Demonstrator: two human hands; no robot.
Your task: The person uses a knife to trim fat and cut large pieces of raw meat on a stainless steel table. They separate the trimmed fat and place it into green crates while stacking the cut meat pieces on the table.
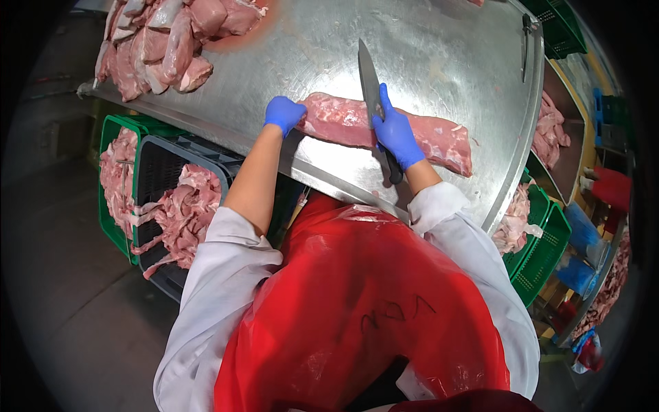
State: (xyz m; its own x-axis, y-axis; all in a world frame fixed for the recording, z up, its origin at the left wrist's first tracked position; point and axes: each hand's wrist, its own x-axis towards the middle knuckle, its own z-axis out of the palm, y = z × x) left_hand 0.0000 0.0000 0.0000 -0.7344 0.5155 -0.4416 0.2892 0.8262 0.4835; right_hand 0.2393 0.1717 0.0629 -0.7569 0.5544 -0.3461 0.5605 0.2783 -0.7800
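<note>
Grips the left end of the long piece of meat (pixel 340 122) with the closed left hand (pixel 283 114), likely to stop any sliding on the slick surface (pixel 274 72). Wraps the right hand (pixel 398 136) around the handle of the knife (pixel 368 79), well apart from the left, with one digit stretched out toward the far edge, presumably for steering. Lays the blade across the meat, tip toward the far edge; cannot tell how deep, if at all. Has the meat lengthwise near the front edge, within easy reach, and apart from the pile of cuts (pixel 161 51) at the left corner, perhaps for elbow room.
</note>
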